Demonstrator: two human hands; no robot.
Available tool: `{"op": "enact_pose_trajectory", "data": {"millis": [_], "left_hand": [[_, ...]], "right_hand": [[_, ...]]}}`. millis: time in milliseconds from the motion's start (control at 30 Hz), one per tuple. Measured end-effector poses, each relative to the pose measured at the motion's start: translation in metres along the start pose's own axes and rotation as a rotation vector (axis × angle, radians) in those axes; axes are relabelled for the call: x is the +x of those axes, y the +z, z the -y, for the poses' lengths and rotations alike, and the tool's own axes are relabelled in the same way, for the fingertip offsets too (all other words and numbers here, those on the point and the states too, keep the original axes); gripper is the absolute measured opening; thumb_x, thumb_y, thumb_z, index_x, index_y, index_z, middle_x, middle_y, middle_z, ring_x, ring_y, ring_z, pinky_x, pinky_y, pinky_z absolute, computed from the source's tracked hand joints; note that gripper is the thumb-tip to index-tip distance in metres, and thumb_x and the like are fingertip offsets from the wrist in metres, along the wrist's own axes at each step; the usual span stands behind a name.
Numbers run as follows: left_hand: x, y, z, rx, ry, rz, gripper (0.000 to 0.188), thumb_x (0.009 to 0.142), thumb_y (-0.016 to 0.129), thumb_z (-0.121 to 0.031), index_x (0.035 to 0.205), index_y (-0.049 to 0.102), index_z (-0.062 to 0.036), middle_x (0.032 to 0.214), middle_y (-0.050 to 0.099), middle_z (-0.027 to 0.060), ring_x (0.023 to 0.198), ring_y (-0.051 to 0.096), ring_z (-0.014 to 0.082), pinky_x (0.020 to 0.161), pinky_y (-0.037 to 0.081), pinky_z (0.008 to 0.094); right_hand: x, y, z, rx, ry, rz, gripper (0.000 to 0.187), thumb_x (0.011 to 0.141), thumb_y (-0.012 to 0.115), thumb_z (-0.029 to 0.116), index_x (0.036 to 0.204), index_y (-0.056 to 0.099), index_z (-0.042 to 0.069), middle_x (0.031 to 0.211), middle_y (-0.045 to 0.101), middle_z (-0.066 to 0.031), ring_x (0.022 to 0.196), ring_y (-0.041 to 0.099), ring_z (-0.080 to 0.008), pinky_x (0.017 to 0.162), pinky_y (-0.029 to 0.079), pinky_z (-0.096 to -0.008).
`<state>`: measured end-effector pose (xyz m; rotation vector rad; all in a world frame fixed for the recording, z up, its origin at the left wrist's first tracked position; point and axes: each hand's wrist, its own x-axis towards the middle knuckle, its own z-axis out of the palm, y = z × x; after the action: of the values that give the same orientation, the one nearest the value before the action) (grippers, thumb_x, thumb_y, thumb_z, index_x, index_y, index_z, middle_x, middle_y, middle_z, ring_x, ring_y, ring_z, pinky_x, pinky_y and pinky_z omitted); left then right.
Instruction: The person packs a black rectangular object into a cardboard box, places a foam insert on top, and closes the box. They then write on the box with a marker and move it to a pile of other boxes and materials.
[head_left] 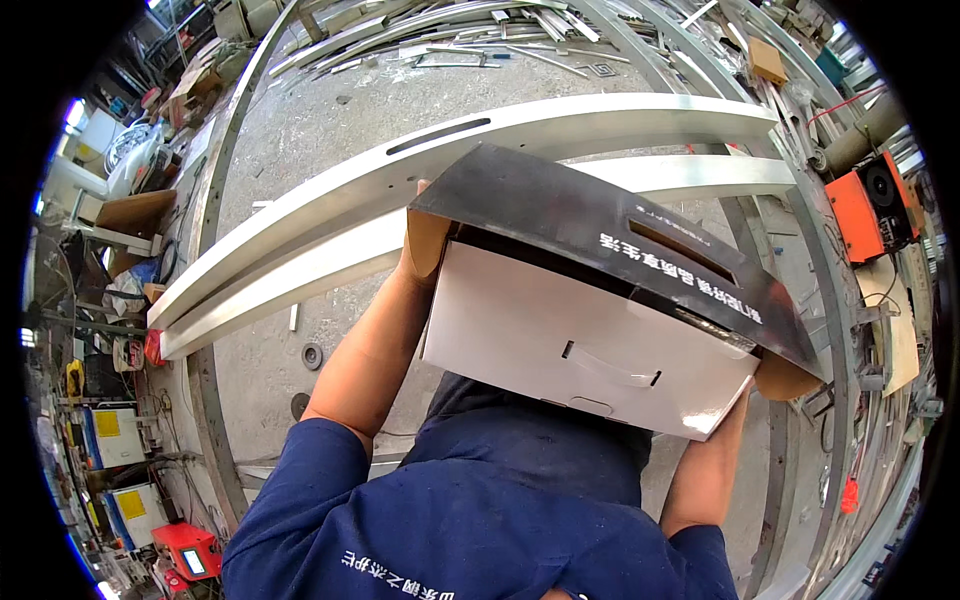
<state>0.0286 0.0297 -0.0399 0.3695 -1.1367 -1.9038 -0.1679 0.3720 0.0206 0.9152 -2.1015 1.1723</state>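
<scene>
A carton with a white front and a black printed cover is held up in front of my body, tilted. A clear plastic carry handle crosses its white face. Brown cardboard shows inside the cover's end flaps. My left hand grips the carton's left end; only a bit of finger shows beyond the flap. At the right end, my right hand supports the carton, its fingers hidden by the box and the flap.
Two long pale metal beams lie across grey rails behind the carton. An orange machine stands at right, a red one at lower left. Metal offcuts litter the far floor. A black ring lies on the concrete.
</scene>
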Motion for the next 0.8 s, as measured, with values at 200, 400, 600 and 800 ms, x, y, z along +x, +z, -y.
{"op": "enact_pose_trajectory", "data": {"millis": [200,400,600,800], "left_hand": [[0.013,-0.006,0.009,0.026,0.014,0.04,0.087,0.094,0.043,-0.067,0.153,0.029,-0.0037,0.149,0.044,0.0191,0.136,0.044,0.0287,0.113,0.036,0.0417],[0.016,-0.006,-0.014,-0.006,0.052,0.365,0.091,0.093,0.043,-0.07,0.154,0.028,-0.0037,0.149,0.043,0.0196,0.137,0.043,0.0292,0.114,0.036,0.042],[0.007,0.018,-0.023,0.125,0.09,0.328,0.108,0.084,0.036,-0.085,0.153,0.026,-0.0024,0.151,0.039,0.0219,0.138,0.041,0.0326,0.115,0.035,0.044],[0.014,0.013,-0.033,0.055,-0.022,0.342,0.098,0.089,0.035,-0.08,0.15,0.033,-0.0026,0.146,0.048,0.0119,0.135,0.045,0.0275,0.111,0.041,0.041]], "right_hand": [[0.001,0.023,-0.001,-0.015,0.001,-0.011,0.035,0.081,0.076,0.029,0.108,0.062,0.011,0.104,0.064,-0.0113,0.087,0.061,-0.0305,0.072,0.049,-0.0411],[-0.005,0.016,0.002,-0.013,-0.021,-0.023,0.031,0.081,0.076,0.03,0.103,0.066,0.011,0.099,0.067,-0.0107,0.081,0.063,-0.0298,0.067,0.051,-0.0407],[0.042,0.039,-0.01,-0.22,-0.031,-0.089,0.028,0.081,0.076,0.032,0.099,0.069,0.011,0.093,0.07,-0.0101,0.075,0.066,-0.0291,0.063,0.052,-0.0404],[0.071,0.037,-0.004,-0.422,-0.104,-0.207,0.026,0.081,0.076,0.034,0.094,0.073,0.011,0.087,0.073,-0.0095,0.069,0.069,-0.0284,0.058,0.054,-0.04]]}}
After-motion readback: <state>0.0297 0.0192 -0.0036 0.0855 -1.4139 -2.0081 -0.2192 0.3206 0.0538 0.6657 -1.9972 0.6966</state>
